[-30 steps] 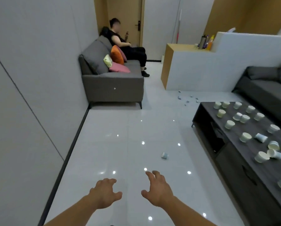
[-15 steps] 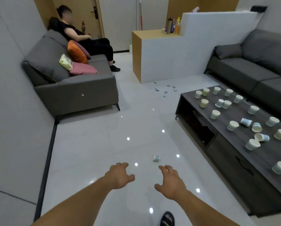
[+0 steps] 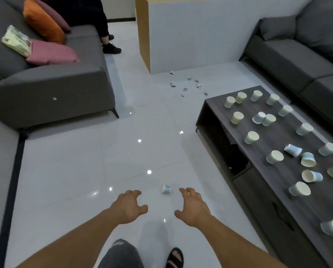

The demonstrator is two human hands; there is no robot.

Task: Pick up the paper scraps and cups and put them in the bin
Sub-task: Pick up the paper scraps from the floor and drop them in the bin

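Currently both your hands reach out at lower centre, palms down and holding nothing. Your left hand (image 3: 128, 207) and right hand (image 3: 194, 207) have their fingers spread and lightly curled, which looks like readiness to scoop. The likely target is the small cup (image 3: 166, 189) lying on its side on the floor tiles, just beyond and between them; neither hand touches it. Paper scraps (image 3: 187, 84) lie scattered at upper centre near the partition's foot. More cups (image 3: 251, 137) stand or lie across the coffee table (image 3: 281, 136) at right. No bin is in view, so expect to carry what you gather.
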